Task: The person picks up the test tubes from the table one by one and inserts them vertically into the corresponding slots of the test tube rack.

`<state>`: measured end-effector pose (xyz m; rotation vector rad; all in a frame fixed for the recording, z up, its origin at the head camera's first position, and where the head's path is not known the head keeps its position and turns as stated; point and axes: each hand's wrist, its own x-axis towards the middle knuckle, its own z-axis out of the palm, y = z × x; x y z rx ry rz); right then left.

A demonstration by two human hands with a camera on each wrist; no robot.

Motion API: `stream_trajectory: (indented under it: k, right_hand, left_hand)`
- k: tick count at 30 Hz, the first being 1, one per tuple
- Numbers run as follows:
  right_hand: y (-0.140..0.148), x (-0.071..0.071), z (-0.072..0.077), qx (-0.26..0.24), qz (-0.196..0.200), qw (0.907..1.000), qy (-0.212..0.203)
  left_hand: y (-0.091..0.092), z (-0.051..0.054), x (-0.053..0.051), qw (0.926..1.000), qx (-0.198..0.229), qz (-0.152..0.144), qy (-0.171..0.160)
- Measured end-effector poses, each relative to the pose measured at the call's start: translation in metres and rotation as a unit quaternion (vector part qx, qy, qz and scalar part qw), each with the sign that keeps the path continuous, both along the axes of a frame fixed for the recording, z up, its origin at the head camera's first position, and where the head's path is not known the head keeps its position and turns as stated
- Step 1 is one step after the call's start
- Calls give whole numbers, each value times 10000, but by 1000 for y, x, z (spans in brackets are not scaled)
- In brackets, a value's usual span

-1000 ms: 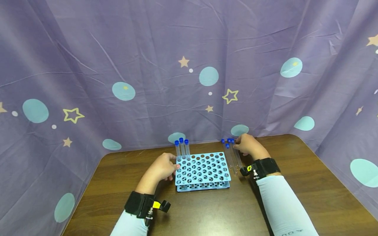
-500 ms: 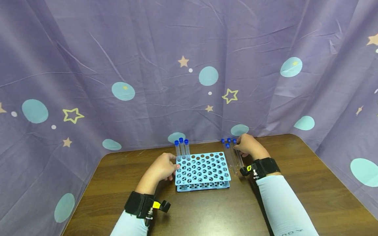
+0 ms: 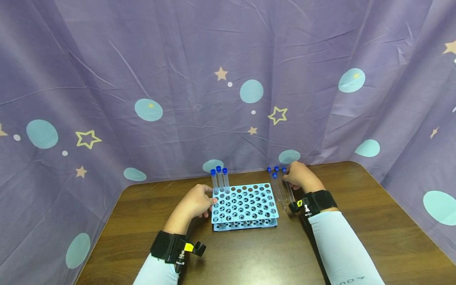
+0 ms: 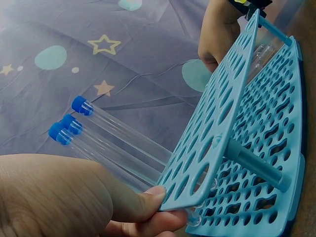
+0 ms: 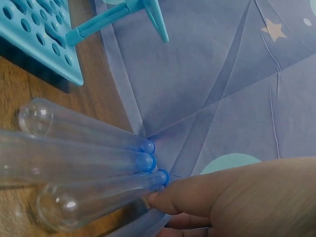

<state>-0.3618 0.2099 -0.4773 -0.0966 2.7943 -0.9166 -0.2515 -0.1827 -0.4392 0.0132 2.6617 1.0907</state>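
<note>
The light-blue test tube rack (image 3: pixel 246 220) stands mid-table. At its left edge my left hand (image 3: pixel 195 201) grips the upper plate, its thumb (image 4: pixel 150 200) on top and fingers below. Three clear test tubes with blue caps (image 3: pixel 219 169) stand upright in the rack's back left holes. Right of the rack, my right hand (image 3: pixel 301 176) pinches one test tube (image 5: pixel 140 224) near its capped end; the fingers partly hide it. Several other capped test tubes (image 3: pixel 276 189) lie beside it, their caps toward the curtain.
The brown wooden table (image 3: pixel 246 261) ends at a purple curtain (image 3: pixel 192 134) printed with stars and dots, which hangs close behind the rack and tubes. A black strap with a camera (image 3: pixel 318 202) sits on the right wrist, another strap (image 3: pixel 169 247) on the left.
The test tube at my right hand has shifted slightly right, apart from the other loose tubes. My left hand and the rack have stayed in place.
</note>
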Motion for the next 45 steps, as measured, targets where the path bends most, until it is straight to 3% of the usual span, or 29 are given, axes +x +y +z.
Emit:
stream_trajectory:
  k: [19,45]
  right_hand:
    - [1,4,2,145,-22,9997,183]
    - [1,7,40,-215,-124,9949,977]
  left_hand:
    - [0,0,0,10000,22,26,-23]
    - [1,1,1,10000,16,28,-39]
